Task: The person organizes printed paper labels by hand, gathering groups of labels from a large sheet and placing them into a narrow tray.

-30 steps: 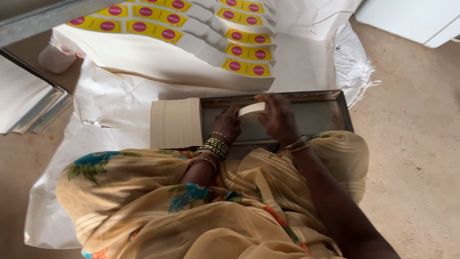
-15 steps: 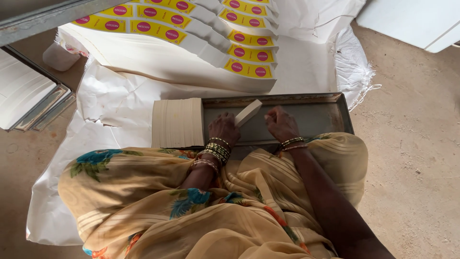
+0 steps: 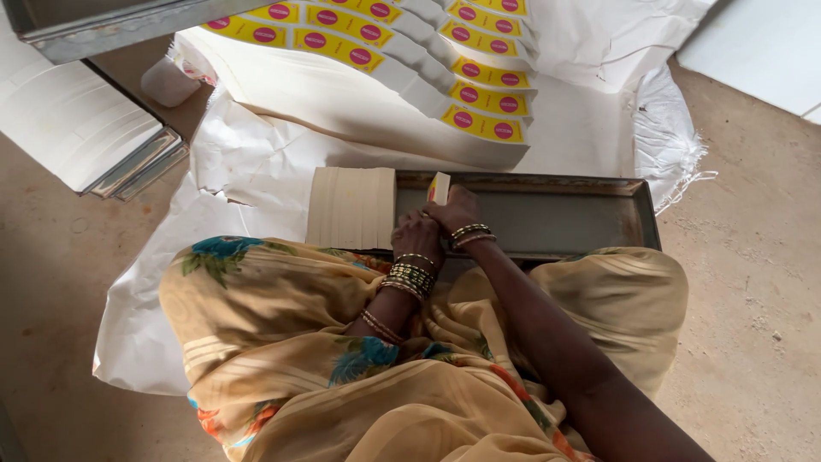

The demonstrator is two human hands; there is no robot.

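— Grip? Right hand (image 3: 457, 210) pinches a small cream card box (image 3: 439, 186); left hand (image 3: 417, 238) rests closed beside it.

— Where? Inside the long grey metal tray (image 3: 581, 214), just right of the cream stack (image 3: 352, 207). Keep it upright, press flush.

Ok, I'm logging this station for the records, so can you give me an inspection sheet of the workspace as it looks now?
Surface: bare sandy floor with a crumpled white sheet spread over it.
Job's things: long metal tray; block of cream cards standing at its left end; one small card upright beside the block.
Clutter: fanned rows of yellow-labelled packets; white stack at left.
Hands: left hand and right hand close together at the small card; bangles on both wrists.
Cables: nothing seen.
Surroundings: metal edge at top left; white panel at top right.
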